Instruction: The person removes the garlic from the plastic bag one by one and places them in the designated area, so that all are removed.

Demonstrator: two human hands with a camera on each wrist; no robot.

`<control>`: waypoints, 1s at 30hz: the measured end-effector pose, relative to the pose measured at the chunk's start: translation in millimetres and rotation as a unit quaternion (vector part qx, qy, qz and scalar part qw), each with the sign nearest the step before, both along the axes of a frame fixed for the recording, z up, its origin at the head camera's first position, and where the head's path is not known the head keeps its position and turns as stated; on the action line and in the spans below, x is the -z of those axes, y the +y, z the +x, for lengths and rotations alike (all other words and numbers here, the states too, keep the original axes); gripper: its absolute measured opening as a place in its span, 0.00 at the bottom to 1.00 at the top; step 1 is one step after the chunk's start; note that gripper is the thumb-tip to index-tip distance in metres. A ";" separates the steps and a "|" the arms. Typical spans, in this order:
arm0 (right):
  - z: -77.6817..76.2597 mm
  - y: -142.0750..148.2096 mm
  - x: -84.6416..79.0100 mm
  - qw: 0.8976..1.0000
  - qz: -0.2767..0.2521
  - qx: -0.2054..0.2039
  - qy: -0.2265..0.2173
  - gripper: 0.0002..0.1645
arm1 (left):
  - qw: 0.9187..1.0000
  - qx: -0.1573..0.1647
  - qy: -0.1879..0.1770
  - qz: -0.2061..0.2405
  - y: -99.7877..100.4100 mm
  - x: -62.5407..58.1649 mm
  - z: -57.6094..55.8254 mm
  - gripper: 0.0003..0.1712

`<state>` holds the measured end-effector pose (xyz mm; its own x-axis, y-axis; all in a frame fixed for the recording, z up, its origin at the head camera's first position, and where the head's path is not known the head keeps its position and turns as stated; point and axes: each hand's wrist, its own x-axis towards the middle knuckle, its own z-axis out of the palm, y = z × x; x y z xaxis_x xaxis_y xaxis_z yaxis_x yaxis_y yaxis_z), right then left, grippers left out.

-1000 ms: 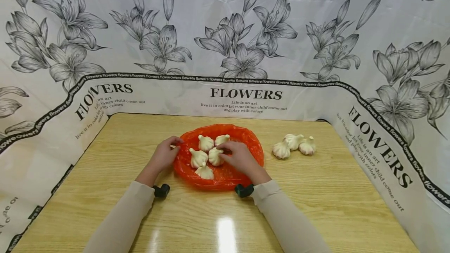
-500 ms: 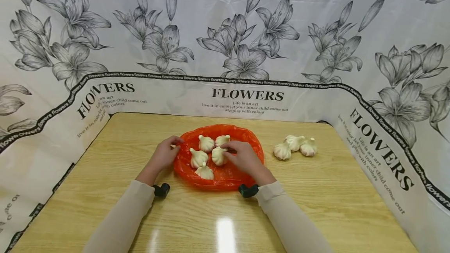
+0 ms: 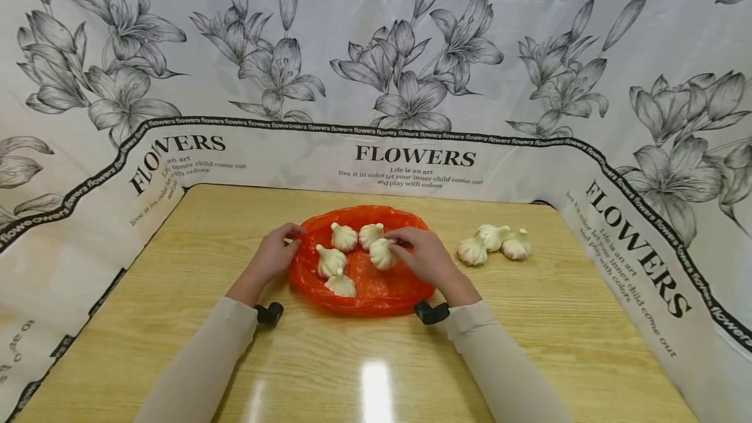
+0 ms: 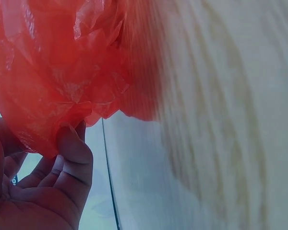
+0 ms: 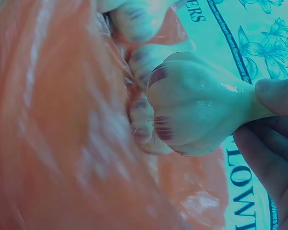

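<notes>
A red plastic bag lies spread open on the table, with several white garlic bulbs in it. My right hand pinches one garlic bulb by its stem, over the right half of the bag. In the right wrist view that garlic bulb shows purple streaks at its base, and thumb and fingers meet at the stem. At the bag's left side my left hand holds the rim. The left wrist view shows the bag's edge pinched between thumb and fingers.
Three more garlic bulbs sit close together on the table, right of the bag. A white cloth printed with flowers walls the table at the back and both sides. Black cameras are worn at both wrists.
My right hand has moved to the right and slightly up, carrying the garlic bulb away from the others in the bag. The left hand has kept its hold on the rim.
</notes>
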<state>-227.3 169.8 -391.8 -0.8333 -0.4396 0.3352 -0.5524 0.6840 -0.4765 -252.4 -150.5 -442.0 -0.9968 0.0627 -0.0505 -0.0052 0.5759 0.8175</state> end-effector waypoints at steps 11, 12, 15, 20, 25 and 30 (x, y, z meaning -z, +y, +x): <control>0.4 27.2 -12.6 0.998 -0.012 0.016 0.059 0.13 | 1.000 0.003 0.005 -0.005 0.3 0.3 2.0 0.12; 0.4 29.6 -14.2 0.998 -0.014 0.017 0.060 0.13 | 1.000 0.003 0.007 -0.005 0.3 0.7 1.9 0.12; 0.8 37.2 -19.2 0.998 -0.013 0.023 0.058 0.13 | 1.000 0.006 0.011 -0.004 0.3 2.0 1.2 0.12; -0.2 49.6 -23.0 0.998 -0.009 0.032 0.061 0.14 | 1.000 0.009 0.016 -0.002 0.0 3.0 0.6 0.12; -0.2 62.8 -25.9 0.997 -0.005 0.045 0.066 0.15 | 1.000 0.006 0.011 -0.003 -0.1 4.8 -0.3 0.12; -0.9 75.5 -27.4 0.995 -0.005 0.060 0.082 0.15 | 1.000 0.002 0.006 -0.005 0.2 5.9 -1.1 0.12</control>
